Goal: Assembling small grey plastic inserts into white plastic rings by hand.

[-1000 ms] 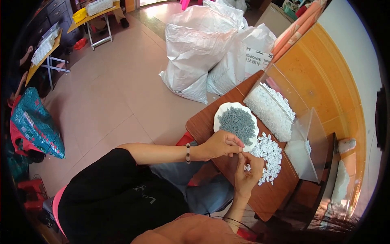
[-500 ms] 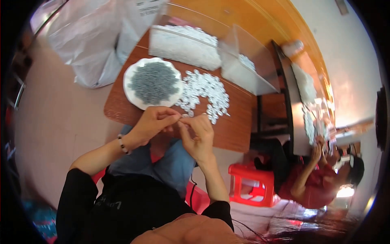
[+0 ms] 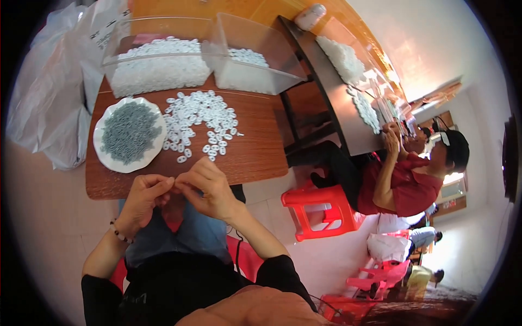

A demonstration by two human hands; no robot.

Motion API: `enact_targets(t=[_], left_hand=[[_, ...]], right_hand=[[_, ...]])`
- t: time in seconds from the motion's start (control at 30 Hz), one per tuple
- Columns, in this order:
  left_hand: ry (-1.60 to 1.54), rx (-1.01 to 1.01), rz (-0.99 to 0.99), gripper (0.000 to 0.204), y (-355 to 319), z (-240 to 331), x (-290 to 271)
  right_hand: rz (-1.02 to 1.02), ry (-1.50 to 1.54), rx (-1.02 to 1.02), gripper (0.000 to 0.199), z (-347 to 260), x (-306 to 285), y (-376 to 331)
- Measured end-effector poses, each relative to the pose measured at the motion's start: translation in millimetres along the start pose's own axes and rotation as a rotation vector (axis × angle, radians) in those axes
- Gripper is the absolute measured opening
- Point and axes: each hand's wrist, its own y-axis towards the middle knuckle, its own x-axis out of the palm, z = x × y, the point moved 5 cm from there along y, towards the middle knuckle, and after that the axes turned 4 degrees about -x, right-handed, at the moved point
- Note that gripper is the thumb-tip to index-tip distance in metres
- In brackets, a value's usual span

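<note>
Just off the near edge of the table, my left hand (image 3: 148, 196) and my right hand (image 3: 205, 186) meet fingertip to fingertip. Both are pinched closed around something too small to make out. Beyond the left hand lies a white scalloped plate (image 3: 100, 146) heaped with small grey pin-like pieces (image 3: 130, 132). Several small white oval pieces with holes (image 3: 198, 117) are spread on the tabletop beside the plate, the nearest ones a little beyond my right fingers.
Two clear bins, one heaped with white pieces (image 3: 157, 68) and one partly filled (image 3: 250, 57), stand at the back of the brown table (image 3: 255, 157). White plastic bags (image 3: 49, 108) hang at left. On the right, a person in a dark red shirt (image 3: 416, 187) sits on a red stool (image 3: 321, 209) at another table.
My view has swung to the right, so the table shows further left and more of the room appears. My hands stay together in the same pinch.
</note>
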Motion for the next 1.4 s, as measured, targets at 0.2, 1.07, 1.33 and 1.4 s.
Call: enact_targets(t=[0.2, 1.07, 1.33, 1.4], left_hand=[[0.056, 0.074, 0.060, 0.017, 0, 7, 7], [0.250, 0.249, 0.185, 0.015, 3, 3, -20], [0.314, 0.250, 0.190, 0.014, 4, -12, -20], [0.301, 0.269, 0.204, 0.015, 4, -14, -17]], right_hand=[[0.031, 0.026, 0.033, 0.019, 10, -2, -4], [0.056, 0.369, 0.611, 0.009, 46, 8, -34], [0.200, 0.472, 0.598, 0.010, 36, -6, -34], [0.192, 0.465, 0.627, 0.012, 35, -7, -34]])
